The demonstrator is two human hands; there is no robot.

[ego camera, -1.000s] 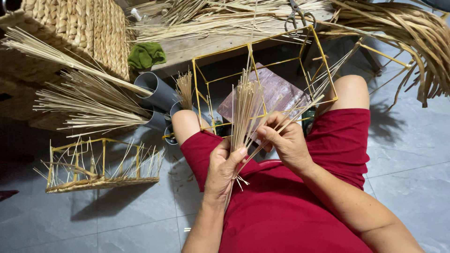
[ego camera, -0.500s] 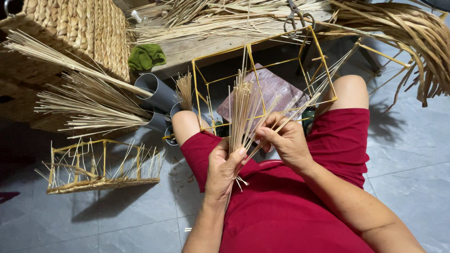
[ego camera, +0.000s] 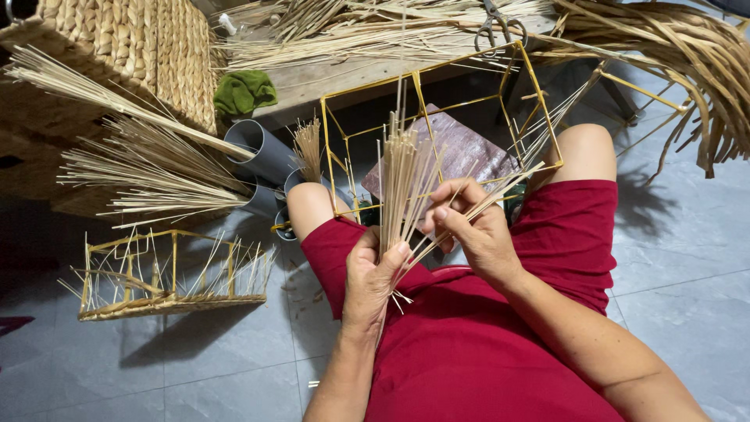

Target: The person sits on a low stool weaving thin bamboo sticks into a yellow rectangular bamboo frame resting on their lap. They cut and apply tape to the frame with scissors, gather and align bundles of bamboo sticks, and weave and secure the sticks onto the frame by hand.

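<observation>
**Sorting thin reed sticks in my lap**

Head view: my left hand [ego camera: 373, 270] is clenched around the lower end of a bundle of thin straw-coloured sticks [ego camera: 402, 176], which stands nearly upright over my lap, its tips fanning out in front of the yellow wire frame [ego camera: 437, 129] between my knees. My right hand [ego camera: 469, 227] pinches a few sticks between thumb and fingertips, drawing them off to the right of the bundle; those sticks slant up toward my right knee.

To do this well, I judge that I should keep the left grip firm but low, so the butts stay level, and take only a few sticks per pinch, sliding them sideways rather than bending them, since they look brittle.

Around me: a half-woven frame basket [ego camera: 168, 277] sits on the tiled floor to my left, grey pipes [ego camera: 262, 152] hold more sticks, and scissors [ego camera: 500, 23] lie on the wooden bench [ego camera: 328, 82] ahead, beside a green cloth [ego camera: 244, 92].
</observation>
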